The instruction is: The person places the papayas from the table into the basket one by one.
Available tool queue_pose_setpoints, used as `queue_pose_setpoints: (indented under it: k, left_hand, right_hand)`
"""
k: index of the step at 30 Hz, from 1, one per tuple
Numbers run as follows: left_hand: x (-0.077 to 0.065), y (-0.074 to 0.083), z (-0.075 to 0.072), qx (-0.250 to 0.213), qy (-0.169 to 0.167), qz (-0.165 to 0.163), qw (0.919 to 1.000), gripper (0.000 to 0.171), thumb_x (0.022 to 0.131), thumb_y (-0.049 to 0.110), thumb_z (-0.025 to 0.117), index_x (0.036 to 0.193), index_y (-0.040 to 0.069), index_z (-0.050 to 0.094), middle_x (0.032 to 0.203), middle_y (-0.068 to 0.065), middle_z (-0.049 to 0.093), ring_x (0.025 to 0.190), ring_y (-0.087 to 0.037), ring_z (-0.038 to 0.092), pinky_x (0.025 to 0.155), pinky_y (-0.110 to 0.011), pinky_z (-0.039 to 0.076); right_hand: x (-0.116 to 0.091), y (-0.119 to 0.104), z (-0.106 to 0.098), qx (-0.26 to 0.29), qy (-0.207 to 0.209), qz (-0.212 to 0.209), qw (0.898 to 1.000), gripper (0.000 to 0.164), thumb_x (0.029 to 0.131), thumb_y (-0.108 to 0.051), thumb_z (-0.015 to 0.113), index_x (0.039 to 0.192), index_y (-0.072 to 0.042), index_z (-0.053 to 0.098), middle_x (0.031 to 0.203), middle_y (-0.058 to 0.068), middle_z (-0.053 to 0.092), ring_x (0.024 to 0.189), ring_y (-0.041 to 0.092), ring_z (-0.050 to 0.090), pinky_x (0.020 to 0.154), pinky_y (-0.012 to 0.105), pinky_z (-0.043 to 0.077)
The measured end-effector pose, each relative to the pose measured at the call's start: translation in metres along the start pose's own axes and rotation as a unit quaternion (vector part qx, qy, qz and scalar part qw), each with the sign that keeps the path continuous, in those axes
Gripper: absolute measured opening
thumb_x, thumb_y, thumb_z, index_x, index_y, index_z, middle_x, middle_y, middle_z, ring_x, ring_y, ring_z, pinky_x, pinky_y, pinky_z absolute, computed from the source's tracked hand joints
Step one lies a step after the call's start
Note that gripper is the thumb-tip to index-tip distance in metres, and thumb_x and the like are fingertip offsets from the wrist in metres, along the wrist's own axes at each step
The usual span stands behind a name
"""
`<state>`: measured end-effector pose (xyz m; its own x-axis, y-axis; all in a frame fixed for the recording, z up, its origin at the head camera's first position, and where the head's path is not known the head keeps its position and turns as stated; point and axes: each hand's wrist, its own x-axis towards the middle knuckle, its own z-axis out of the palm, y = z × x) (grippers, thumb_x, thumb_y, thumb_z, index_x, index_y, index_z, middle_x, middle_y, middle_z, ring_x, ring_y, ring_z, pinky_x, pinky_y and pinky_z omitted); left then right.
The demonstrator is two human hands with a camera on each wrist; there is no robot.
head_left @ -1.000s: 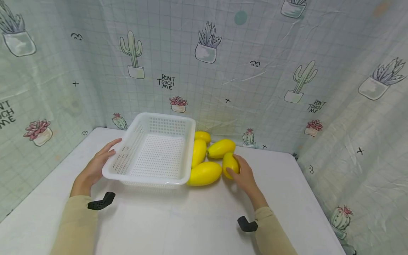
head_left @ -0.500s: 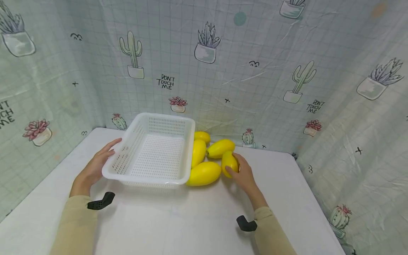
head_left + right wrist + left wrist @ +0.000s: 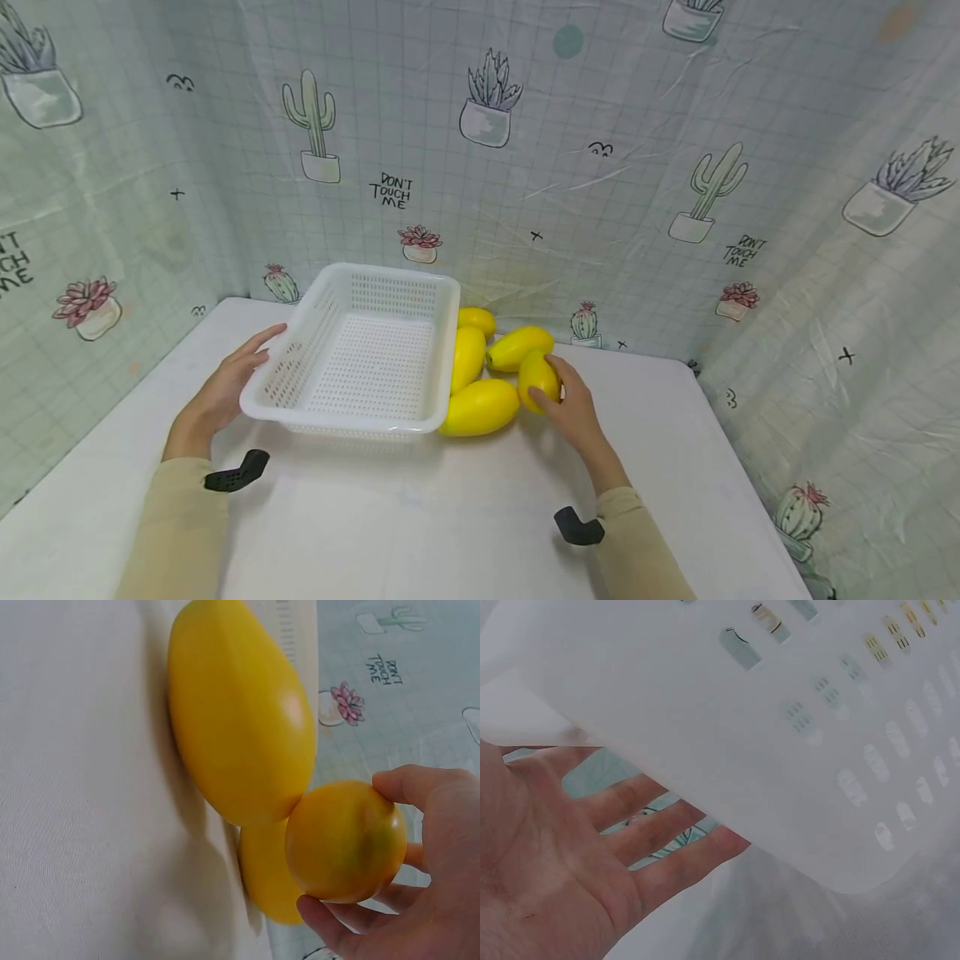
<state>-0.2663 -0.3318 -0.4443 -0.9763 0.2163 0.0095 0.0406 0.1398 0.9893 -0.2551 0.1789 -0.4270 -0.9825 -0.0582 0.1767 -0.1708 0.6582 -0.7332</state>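
In the head view my right hand (image 3: 577,408) holds a yellow papaya (image 3: 537,382) between thumb and fingers, as the right wrist view shows with the papaya's round end (image 3: 345,844) facing the camera. It sits close against a large papaya (image 3: 480,408) in front and another papaya (image 3: 521,348) behind. My left hand (image 3: 225,387) rests its fairly straight fingers at the left side of a white perforated basket (image 3: 442,408). From the left wrist, those fingers (image 3: 667,832) pass behind the basket wall (image 3: 667,735), which hides their tips.
Two more papayas (image 3: 468,358) lie along the basket's right side, partly hidden by it. A white table (image 3: 420,517) bears everything. Behind and at both sides hangs a cactus-print curtain (image 3: 570,200). A black wrist mount (image 3: 579,527) juts from the right sleeve, with a like one on the left.
The papaya in my right hand has shifted slightly away from me and to the left, its grip kept. My left hand and the basket stay in place.
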Motion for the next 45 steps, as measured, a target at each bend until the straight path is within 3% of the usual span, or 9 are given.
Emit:
queue_pose_setpoints:
  k: [26, 37, 45]
  left_hand:
    - [-0.003, 0.000, 0.001, 0.016, 0.008, -0.001, 0.9998, 0.052, 0.104, 0.044, 0.027, 0.155, 0.038, 0.013, 0.160, -0.001, 0.020, 0.115, 0.006, 0.045, 0.085, -0.016, 0.049]
    - [0.000, -0.001, 0.000, 0.015, 0.007, 0.004, 0.9999, 0.052, 0.104, 0.043, 0.028, 0.155, 0.037, 0.015, 0.160, 0.000, 0.022, 0.116, 0.006, 0.045, 0.085, -0.015, 0.049]
    - [0.001, 0.000, 0.001, 0.026, 0.013, -0.004, 0.9996, 0.053, 0.104, 0.045, 0.027, 0.154, 0.039, 0.013, 0.163, -0.004, 0.015, 0.115, 0.007, 0.043, 0.085, -0.016, 0.049]
  right_hand:
    - [0.001, -0.013, 0.001, 0.018, 0.001, -0.011, 1.000, 0.065, 0.092, -0.034, 0.064, 0.148, -0.018, 0.035, 0.155, 0.010, 0.033, 0.138, 0.033, 0.038, 0.107, 0.055, 0.041]
    - [0.001, -0.023, 0.002, 0.025, 0.005, -0.020, 0.999, 0.063, 0.092, -0.037, 0.064, 0.147, -0.021, 0.037, 0.153, 0.007, 0.037, 0.132, 0.030, 0.043, 0.100, 0.050, 0.048]
    - [0.000, -0.028, 0.006, 0.037, 0.001, -0.023, 0.999, 0.062, 0.092, -0.036, 0.064, 0.147, -0.022, 0.037, 0.153, 0.006, 0.037, 0.131, 0.029, 0.044, 0.100, 0.050, 0.048]
